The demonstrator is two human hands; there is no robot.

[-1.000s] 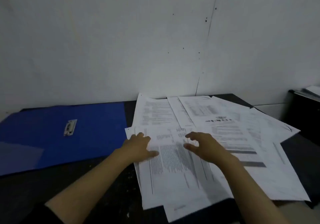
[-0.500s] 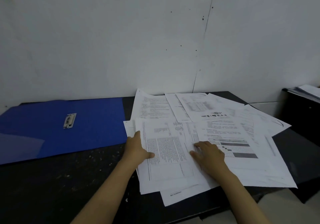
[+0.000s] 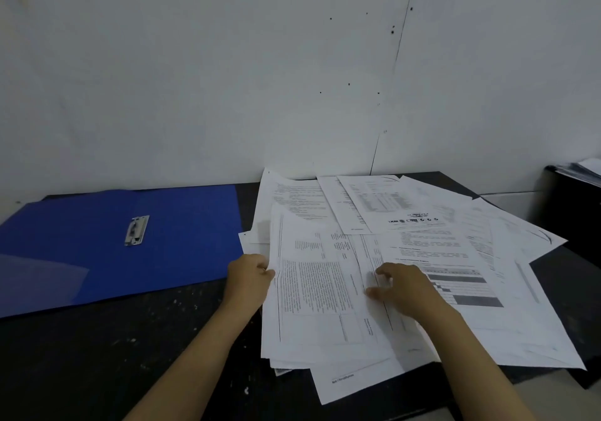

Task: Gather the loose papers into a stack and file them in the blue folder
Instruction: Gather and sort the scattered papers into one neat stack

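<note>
**A:** Where are the loose papers?

**B:** Fanned over the right half of the frame on the dark counter, overlapping at every angle, the back ones touching the wall. A sheet at the bottom centre juts past the others. The blue folder lies open and flat at centre left, its metal clip bare, just beside the papers' left edge.

**A:** What could go wrong?

**B:** I'd say the spread is the trouble. Drawing only the top sheets together could leave the far-right ones behind, or push the low sheet off the counter's near edge. Skewed pages may crease when squared.

**A:** And the hands?

**B:** Both forearms reach in from the bottom. The left hand sits at the pile's left edge, fingers curled and apparently pinching the margin of the top sheets. The right hand rests palm-down on the middle of the pile, fingers loosely bent and spread, pressing rather than gripping anything.
</note>
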